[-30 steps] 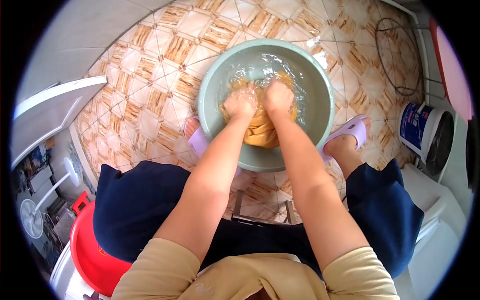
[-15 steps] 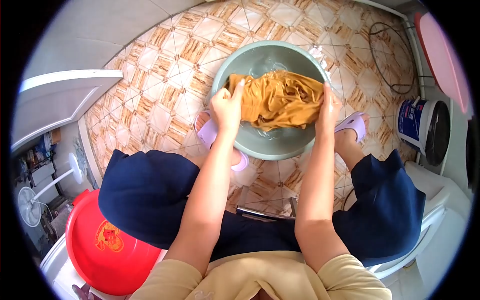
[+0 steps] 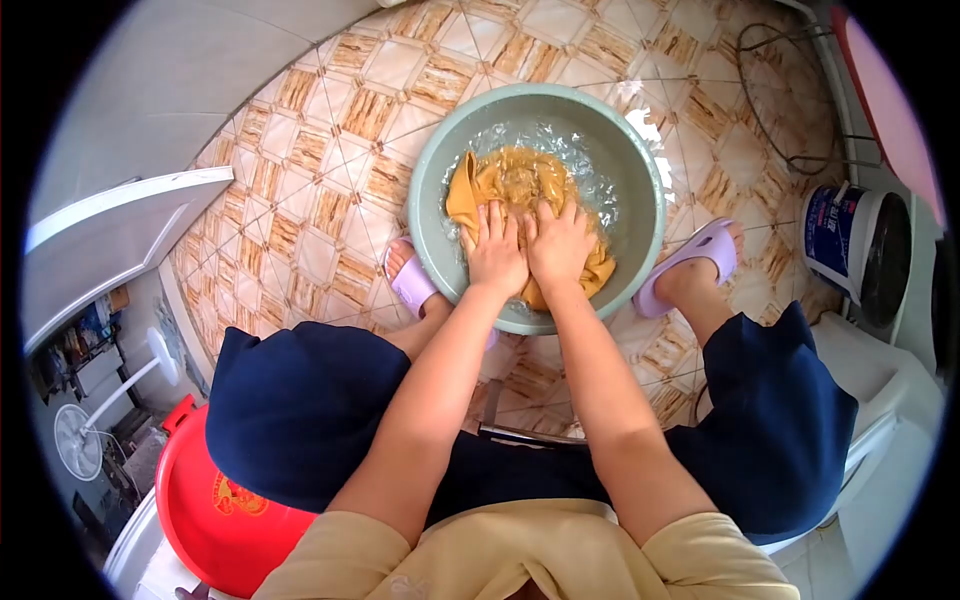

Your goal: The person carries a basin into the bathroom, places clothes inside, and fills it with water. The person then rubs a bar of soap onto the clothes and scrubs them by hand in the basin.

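A grey-green basin (image 3: 640, 240) of water stands on the floor between my feet. Mustard-brown wet cloth (image 3: 465, 195), seemingly a garment, lies bunched in it, partly under splashing water. My left hand (image 3: 495, 250) presses flat on the cloth with its fingers spread. Close beside it, my right hand (image 3: 560, 245) also pushes down on the cloth, fingers apart. Both hands point toward the far side of the basin, the thumbs nearly meeting. The cloth's underside is hidden beneath my hands and the water.
A red basin (image 3: 225, 530) is at the lower left. A white bucket with a blue label (image 3: 835, 235) stands at the right, near a dark hose or cable (image 3: 750, 120) on the tiles. Water has spilled on the floor (image 3: 645, 130) right of the basin. A white fan (image 3: 80, 440) shows at left.
The cloth, held stretched between both hands over the basin before, is now down in the water. My hands have come together, let go and flattened onto it. Water splashes around.
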Tool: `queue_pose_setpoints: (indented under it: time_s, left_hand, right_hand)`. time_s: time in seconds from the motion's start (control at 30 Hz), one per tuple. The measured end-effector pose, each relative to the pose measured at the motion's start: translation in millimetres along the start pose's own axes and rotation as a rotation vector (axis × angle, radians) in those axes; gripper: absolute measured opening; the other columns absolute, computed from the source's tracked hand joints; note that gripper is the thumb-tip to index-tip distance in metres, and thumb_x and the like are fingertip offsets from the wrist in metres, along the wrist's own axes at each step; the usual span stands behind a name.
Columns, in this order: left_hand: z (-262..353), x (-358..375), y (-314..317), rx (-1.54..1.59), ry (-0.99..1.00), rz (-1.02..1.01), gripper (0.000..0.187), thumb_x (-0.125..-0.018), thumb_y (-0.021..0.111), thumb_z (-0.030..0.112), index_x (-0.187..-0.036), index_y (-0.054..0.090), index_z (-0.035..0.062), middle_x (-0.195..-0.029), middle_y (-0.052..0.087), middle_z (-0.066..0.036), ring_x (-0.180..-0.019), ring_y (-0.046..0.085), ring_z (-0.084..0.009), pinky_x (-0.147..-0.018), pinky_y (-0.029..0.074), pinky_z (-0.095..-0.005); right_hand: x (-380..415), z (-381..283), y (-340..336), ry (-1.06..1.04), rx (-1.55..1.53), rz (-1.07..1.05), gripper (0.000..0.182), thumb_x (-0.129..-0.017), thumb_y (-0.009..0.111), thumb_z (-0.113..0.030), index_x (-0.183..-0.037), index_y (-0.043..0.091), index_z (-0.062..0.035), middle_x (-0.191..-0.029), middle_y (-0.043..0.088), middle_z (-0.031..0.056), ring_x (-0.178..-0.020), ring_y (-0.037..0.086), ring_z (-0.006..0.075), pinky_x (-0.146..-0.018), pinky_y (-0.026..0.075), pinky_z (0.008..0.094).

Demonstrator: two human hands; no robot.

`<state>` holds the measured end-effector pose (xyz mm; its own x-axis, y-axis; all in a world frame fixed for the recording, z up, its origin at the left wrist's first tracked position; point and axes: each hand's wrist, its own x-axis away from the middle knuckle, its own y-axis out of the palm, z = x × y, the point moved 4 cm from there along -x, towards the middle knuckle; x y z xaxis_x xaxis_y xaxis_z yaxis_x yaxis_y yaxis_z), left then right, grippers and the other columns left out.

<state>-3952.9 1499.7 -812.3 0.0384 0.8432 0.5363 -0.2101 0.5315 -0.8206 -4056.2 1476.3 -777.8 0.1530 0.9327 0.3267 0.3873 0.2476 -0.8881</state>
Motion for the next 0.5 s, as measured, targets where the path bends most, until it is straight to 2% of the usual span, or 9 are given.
queue_pose_setpoints:
  time_s: [0.03, 0.07, 0.17, 0.2, 0.23, 0.3, 0.33, 0.43, 0.5]
  left_hand:
    - [-1.8, -8.0, 0.5, -0.071, 0.026, -0.042, 0.063, -0.089, 0.041, 0.036, -0.145, 0.024, 0.0111, -0.152, 0.012, -0.016, -0.141, 0.008, -0.0332, -0.11, 0.008, -0.0573]
    - [-0.9, -12.7, -7.0, -0.031, 0.018, -0.078, 0.066, -0.087, 0.044, 0.036, -0.145, 0.026, 0.0109, -0.152, 0.013, -0.015, -0.141, 0.009, -0.0319, -0.111, 0.008, -0.0556]
    - [5.8, -26.7, -19.4, -0.05, 0.027, -0.116, 0.071, -0.082, 0.049, 0.036, -0.145, 0.026, 0.0112, -0.152, 0.013, -0.014, -0.141, 0.01, -0.0314, -0.111, 0.007, -0.0544]
    - [4.8, -30.3, -17.2, -0.036, 0.022, -0.115, 0.075, -0.08, 0.052, 0.038, -0.145, 0.025, 0.0116, -0.153, 0.014, -0.013, -0.141, 0.011, -0.0317, -0.112, 0.007, -0.0545]
    - [4.8, -31.1, -20.1, -0.04, 0.021, -0.114, 0.075, -0.08, 0.052, 0.038, -0.145, 0.025, 0.0116, -0.153, 0.014, -0.013, -0.141, 0.011, -0.0317, -0.112, 0.007, -0.0545]
    - [6.3, -30.5, -27.7, -0.04, 0.018, -0.177, 0.079, -0.077, 0.057, 0.034, -0.146, 0.023, 0.0141, -0.153, 0.012, -0.012, -0.14, 0.012, -0.0317, -0.112, 0.007, -0.0547]
    - [5.1, -31.7, -27.3, -0.043, 0.02, -0.167, 0.079, -0.077, 0.057, 0.034, -0.146, 0.023, 0.0141, -0.153, 0.012, -0.012, -0.14, 0.012, -0.0317, -0.112, 0.007, -0.0547]
    - [2.4, -27.4, -29.5, 0.173, 0.02, -0.001, 0.07, -0.077, 0.062, 0.03, -0.141, 0.035, 0.0219, -0.15, 0.024, -0.01, -0.139, 0.019, -0.0271, -0.111, 0.005, -0.0573]
    - [-3.9, -17.3, -36.1, 0.692, -0.179, 0.158, 0.061, -0.076, 0.064, 0.022, -0.134, 0.046, 0.0229, -0.143, 0.037, -0.01, -0.136, 0.026, -0.0273, -0.11, 0.015, -0.0543]
  right_hand:
    - [-5.0, -1.4, 2.9, 0.024, -0.006, -0.065, 0.027, -0.087, 0.054, -0.035, -0.106, 0.061, -0.0184, -0.125, 0.046, 0.0137, -0.12, 0.042, 0.0321, -0.086, 0.04, 0.0544]
    - [-11.3, -1.7, 5.4, -0.057, 0.031, 0.007, 0.018, -0.086, 0.052, -0.024, -0.098, 0.062, -0.0151, -0.115, 0.05, 0.013, -0.11, 0.049, 0.031, -0.082, 0.045, 0.0487]
    - [-42.5, 0.5, 19.2, -0.105, 0.083, -0.111, 0.019, -0.084, 0.051, -0.017, -0.099, 0.062, -0.012, -0.112, 0.053, 0.0149, -0.106, 0.054, 0.0322, -0.08, 0.049, 0.0439]
    - [-55.8, 1.4, 23.8, -0.083, 0.069, -0.259, 0.021, -0.084, 0.049, -0.014, -0.099, 0.061, -0.009, -0.113, 0.054, 0.0157, -0.104, 0.056, 0.0323, -0.081, 0.05, 0.0419]
    - [-62.0, 3.5, 29.3, -0.084, 0.065, -0.258, 0.021, -0.084, 0.049, -0.014, -0.099, 0.061, -0.009, -0.113, 0.054, 0.0157, -0.104, 0.056, 0.0323, -0.081, 0.05, 0.0419]
    - [-71.6, 2.8, 31.8, -0.187, 0.102, -0.011, 0.023, -0.084, 0.05, -0.018, -0.1, 0.062, -0.0084, -0.113, 0.056, 0.0165, -0.098, 0.06, 0.0338, -0.082, 0.05, 0.0427]
    - [-81.3, 0.1, 27.5, -0.177, 0.069, -0.065, 0.027, -0.084, 0.051, -0.023, -0.103, 0.063, -0.0083, -0.111, 0.059, 0.0191, -0.099, 0.06, 0.0338, -0.083, 0.049, 0.045]
    - [-94.3, -4.9, 0.2, -0.097, -0.022, -0.223, 0.028, -0.084, 0.051, -0.025, -0.102, 0.063, -0.0074, -0.107, 0.062, 0.0197, -0.103, 0.059, 0.0329, -0.085, 0.048, 0.0443]
    - [-99.4, 8.0, 1.6, -0.111, -0.025, -0.325, 0.031, -0.084, 0.053, -0.027, -0.106, 0.063, -0.0083, -0.11, 0.062, 0.0185, -0.111, 0.056, 0.0303, -0.091, 0.045, 0.0415]
